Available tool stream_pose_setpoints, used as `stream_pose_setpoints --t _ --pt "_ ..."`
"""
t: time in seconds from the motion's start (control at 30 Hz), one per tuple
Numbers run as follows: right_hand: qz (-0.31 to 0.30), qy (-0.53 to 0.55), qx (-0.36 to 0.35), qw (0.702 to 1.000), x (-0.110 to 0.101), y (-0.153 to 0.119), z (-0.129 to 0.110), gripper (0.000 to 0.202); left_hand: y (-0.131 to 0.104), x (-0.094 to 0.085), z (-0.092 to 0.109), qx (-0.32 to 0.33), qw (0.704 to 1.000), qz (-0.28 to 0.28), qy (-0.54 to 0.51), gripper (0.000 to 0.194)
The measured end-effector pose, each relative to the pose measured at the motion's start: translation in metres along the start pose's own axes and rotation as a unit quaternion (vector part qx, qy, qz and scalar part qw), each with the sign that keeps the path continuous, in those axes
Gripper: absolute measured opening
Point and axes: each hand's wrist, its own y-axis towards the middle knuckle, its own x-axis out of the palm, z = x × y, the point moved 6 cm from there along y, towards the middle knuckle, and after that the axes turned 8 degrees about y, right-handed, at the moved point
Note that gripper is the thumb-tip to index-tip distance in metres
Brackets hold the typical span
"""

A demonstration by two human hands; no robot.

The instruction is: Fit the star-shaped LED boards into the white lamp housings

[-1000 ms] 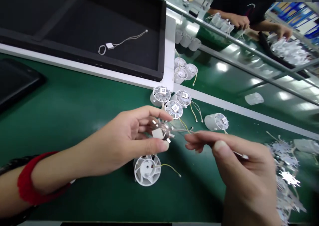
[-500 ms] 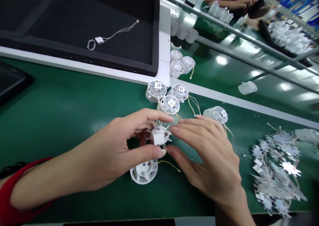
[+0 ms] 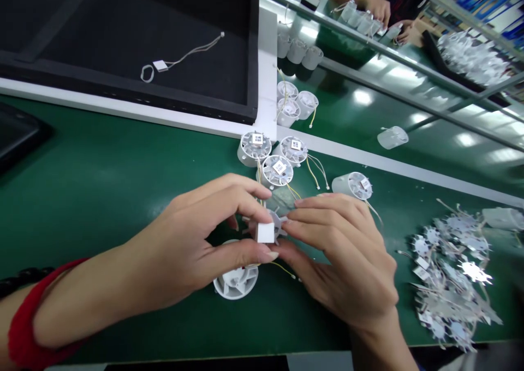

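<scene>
My left hand (image 3: 204,234) pinches a small white square block (image 3: 266,233) between thumb and index finger. Just behind the block is a star-shaped plate (image 3: 278,223) with spokes, whose right side my right hand (image 3: 339,245) grips with its fingertips. Both hands' fingers partly cover the plate. Below them a white round housing (image 3: 236,283) lies with a yellow wire coming out to the right. Beyond my hands, several cylindrical housings, among them one with a square label (image 3: 279,167), stand close together.
A black tray (image 3: 196,95) at the upper left holds a wired block and a ring. On the right lies a pile of star-shaped plates (image 3: 450,278). Another housing (image 3: 352,185) rests beyond my right hand. Across the rail, a person's hands (image 3: 379,8) touch white parts.
My left index finger has come down onto the white block, which now sits slightly further right. In the background, the person's hands have moved to the white parts, and the lone housing there has shifted left.
</scene>
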Motion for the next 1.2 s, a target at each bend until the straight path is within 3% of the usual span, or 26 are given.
stream_pose_setpoints --t 0.1,0.43,0.73,0.9,0.97,1.2 --pt "0.007 -0.033 -0.009 0.999 0.001 -0.002 -0.004 0.011 -0.002 -0.004 0.003 0.025 0.997 0.043 0.064 0.016" --pt "-0.007 -0.153 -0.020 0.988 0.004 -0.004 -0.025 0.012 -0.002 -0.017 0.014 0.043 0.981 0.088 0.169 0.029" --pt "0.018 -0.084 0.005 0.996 0.002 0.002 -0.014 0.010 0.013 -0.016 -0.002 -0.104 0.994 0.032 0.006 0.021" --pt "0.019 -0.042 0.017 0.999 0.002 0.004 -0.009 0.011 0.012 -0.005 -0.013 -0.209 0.961 -0.010 -0.182 0.013" --pt "0.021 -0.035 0.021 0.999 0.002 0.003 -0.009 0.011 0.012 -0.002 -0.017 -0.238 0.945 -0.024 -0.224 0.018" --pt "0.023 -0.006 0.035 0.999 0.003 0.002 -0.007 0.010 0.015 0.005 -0.020 -0.260 0.927 -0.110 -0.246 0.009"
